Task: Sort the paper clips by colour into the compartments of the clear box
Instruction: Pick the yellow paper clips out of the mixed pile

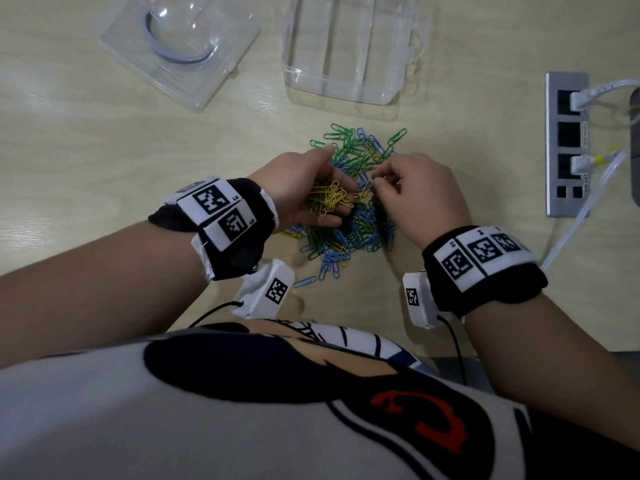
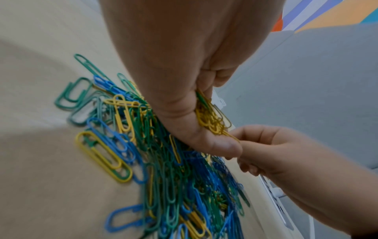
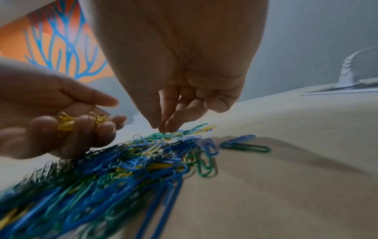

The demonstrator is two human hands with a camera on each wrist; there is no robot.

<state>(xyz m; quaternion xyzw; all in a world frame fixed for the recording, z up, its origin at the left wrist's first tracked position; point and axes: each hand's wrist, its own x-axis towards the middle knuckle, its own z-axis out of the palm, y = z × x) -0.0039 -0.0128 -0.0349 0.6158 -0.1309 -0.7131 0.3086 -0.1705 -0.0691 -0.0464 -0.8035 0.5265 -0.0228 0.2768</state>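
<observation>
Currently left hand (image 1: 304,188) is cupping yellow clips (image 1: 329,200) over the tabletop pile (image 1: 349,230), right fingers (image 3: 169,124) pinching together, unclear on what; tangled clips risk dragging wrong colours.

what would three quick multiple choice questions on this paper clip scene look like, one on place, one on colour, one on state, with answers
1. Where does the clear box stand relative to the pile of paper clips?
A. beyond it
B. on top of it
C. under the left hand

2. What colour are the clips in the left hand?
A. blue
B. yellow
C. green

3. What is in the clear box's compartments?
A. sorted blue clips
B. a mix of all colours
C. no clips visible

Answers:
1 A: the head view shows the box on the table past the pile.
2 B: the cupped palm holds a bunch of yellow clips.
3 C: the compartments look bare, and the right hand picks at the pile.
</observation>
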